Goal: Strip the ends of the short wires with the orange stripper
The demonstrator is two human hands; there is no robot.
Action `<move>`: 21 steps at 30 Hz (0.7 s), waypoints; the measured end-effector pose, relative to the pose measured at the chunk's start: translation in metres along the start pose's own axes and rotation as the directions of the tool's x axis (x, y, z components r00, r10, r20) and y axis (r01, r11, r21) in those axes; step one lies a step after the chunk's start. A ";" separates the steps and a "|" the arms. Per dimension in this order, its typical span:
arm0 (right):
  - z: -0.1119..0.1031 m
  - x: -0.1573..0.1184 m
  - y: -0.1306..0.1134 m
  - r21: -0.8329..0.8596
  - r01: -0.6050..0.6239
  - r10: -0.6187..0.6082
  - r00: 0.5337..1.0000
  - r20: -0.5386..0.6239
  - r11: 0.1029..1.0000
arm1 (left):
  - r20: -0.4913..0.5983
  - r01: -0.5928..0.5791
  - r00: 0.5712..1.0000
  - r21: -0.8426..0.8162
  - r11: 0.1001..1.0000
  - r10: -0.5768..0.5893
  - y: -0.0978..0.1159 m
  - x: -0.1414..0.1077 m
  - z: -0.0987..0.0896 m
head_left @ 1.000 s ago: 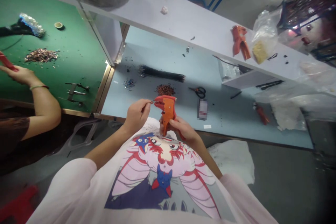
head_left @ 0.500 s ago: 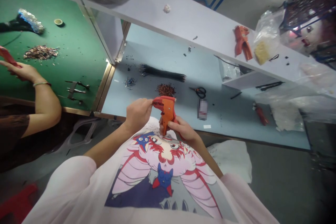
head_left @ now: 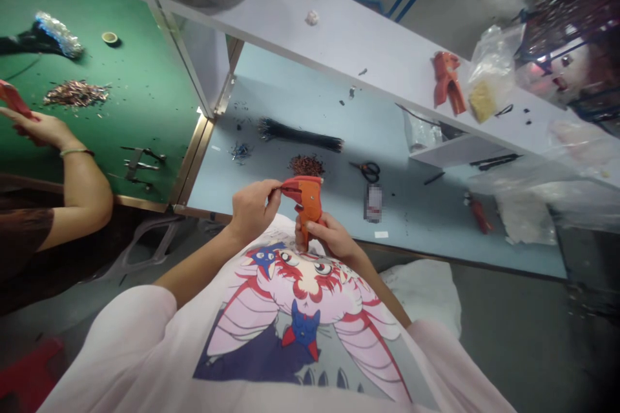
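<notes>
My right hand (head_left: 332, 234) is wrapped around the handles of an orange and red wire stripper (head_left: 311, 200), held upright in front of my chest. Its red jaws point left, toward my left hand (head_left: 254, 206). The fingertips of that hand are pinched right at the jaw opening, on a thin dark wire (head_left: 281, 189) that is mostly hidden by fingers and jaws. Just beyond the tool, a heap of copper-coloured offcuts (head_left: 307, 166) lies on the blue table. Behind the heap is a bundle of black wires (head_left: 303, 135).
Scissors (head_left: 369, 171) and a blurred-out item (head_left: 372, 202) lie to the right on the blue table (head_left: 285, 71). A shelf (head_left: 378, 42) crosses the back, holding another orange stripper (head_left: 448, 82). At left, a co-worker's hand (head_left: 51, 131) holds a red tool over a green table (head_left: 140, 77).
The stripper's handles have come closer together and its jaws look more closed. Both hands stay in nearly the same place. The view has shifted slightly.
</notes>
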State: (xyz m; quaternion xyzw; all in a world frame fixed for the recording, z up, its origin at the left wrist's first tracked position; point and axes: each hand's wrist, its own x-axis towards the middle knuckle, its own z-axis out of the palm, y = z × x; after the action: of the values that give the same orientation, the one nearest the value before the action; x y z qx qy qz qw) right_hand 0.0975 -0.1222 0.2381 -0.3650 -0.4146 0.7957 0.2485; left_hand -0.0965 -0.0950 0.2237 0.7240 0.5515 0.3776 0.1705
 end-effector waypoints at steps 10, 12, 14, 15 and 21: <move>0.004 0.006 0.014 0.105 -0.025 0.028 0.999 -0.027 0.994 | 0.060 0.035 0.998 -0.027 0.999 -0.033 -0.001 0.000 -0.002; 0.005 0.007 0.016 0.170 -0.049 0.057 0.998 -0.038 0.984 | 0.058 0.043 0.997 -0.026 0.999 -0.042 -0.002 -0.001 -0.001; 0.007 0.008 0.016 0.223 -0.069 0.080 0.996 -0.041 0.972 | 0.058 0.057 0.997 -0.029 0.998 -0.055 -0.003 -0.001 0.000; 0.007 0.008 0.015 0.237 -0.072 0.082 0.996 -0.034 0.969 | 0.058 0.064 0.996 -0.032 0.997 -0.062 -0.003 -0.002 0.000; 0.001 0.004 0.006 0.258 0.082 -0.050 0.991 -0.125 0.963 | -0.009 0.112 0.994 -0.034 0.993 -0.112 -0.004 -0.003 0.000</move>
State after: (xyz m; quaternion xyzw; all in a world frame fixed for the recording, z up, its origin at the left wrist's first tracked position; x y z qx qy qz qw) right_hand 0.0935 -0.1225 0.2320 -0.3609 -0.3021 0.8120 0.3450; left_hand -0.0998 -0.0965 0.2200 0.6868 0.5857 0.3809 0.2004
